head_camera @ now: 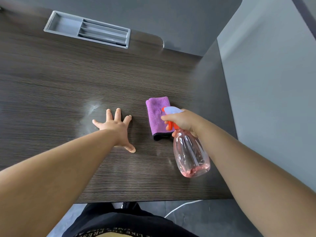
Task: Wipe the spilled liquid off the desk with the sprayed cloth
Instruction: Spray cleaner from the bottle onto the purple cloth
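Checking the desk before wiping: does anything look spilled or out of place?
A pale wet smear glistens on the dark desk beside the spread left hand; nothing else looks odd.

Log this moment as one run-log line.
right hand: grips spray bottle, nozzle over purple cloth | left hand: flat on desk, fingers spread | spill: faint sheen by left fingertips | wiping: not begun

Dark wood-grain desk (51, 79), matte, with soft diffuse glare near its middle. Grey recessed tray (68, 25) with slotted compartments is set flush into the far left of the top. Dark grey back panel (171, 17) stands behind the desk, lighter grey side panel (273, 82) on the right. Grey floor (205, 223) below the front edge, white cable (181, 206) lying on it.
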Available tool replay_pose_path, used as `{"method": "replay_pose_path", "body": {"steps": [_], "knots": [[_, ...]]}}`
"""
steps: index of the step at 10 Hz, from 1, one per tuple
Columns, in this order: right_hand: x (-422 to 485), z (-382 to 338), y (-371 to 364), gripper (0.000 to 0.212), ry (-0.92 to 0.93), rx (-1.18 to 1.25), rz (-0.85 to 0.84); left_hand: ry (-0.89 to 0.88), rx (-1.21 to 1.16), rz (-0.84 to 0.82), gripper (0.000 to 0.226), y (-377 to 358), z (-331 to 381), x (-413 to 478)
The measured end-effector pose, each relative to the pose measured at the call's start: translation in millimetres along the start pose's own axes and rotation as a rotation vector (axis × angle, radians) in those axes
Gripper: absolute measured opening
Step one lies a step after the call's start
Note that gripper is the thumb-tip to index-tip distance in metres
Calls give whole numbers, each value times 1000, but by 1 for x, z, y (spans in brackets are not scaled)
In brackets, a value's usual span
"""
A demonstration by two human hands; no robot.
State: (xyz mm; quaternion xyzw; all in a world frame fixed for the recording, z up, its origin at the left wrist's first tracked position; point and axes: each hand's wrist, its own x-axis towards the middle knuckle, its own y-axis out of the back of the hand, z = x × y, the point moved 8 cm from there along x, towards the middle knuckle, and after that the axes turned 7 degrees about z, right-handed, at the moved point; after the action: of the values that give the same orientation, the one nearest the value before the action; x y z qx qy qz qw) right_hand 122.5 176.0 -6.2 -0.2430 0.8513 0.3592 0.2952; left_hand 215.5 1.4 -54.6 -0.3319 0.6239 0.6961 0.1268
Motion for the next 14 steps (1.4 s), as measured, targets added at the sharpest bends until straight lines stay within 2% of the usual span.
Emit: {"method": "replay_pose_path", "body": {"steps": [3, 4, 6, 7, 8, 9, 10, 12, 14], "knots": [[-20, 32, -6, 41, -58, -10, -80, 0, -17, -2, 130, 1, 0, 0], [-23, 41, -5, 47, -66, 24, -74, 2, -18, 0, 130, -1, 0, 0], [-18, 23, 11, 35, -15, 74, 1, 2, -15, 5, 130, 0, 0, 1], [-10, 12, 16, 19, -23, 80, 54, 5, -10, 8, 130, -1, -1, 1], [-6, 7, 15, 27, -44, 75, 60, 4, -11, 10, 131, 0, -1, 0], [-8, 11, 9, 21, -56, 90, 27, 5, -12, 11, 131, 0, 0, 1], [-9, 26, 5, 37, -75, 30, 5, 5, -16, 11, 131, -1, 0, 1], [-19, 50, -1, 49, -62, 8, -68, 1, -23, 13, 130, 0, 0, 0], [-15, 43, 10, 34, -56, 25, -14, 4, -19, 10, 130, 1, 0, 1]]}}
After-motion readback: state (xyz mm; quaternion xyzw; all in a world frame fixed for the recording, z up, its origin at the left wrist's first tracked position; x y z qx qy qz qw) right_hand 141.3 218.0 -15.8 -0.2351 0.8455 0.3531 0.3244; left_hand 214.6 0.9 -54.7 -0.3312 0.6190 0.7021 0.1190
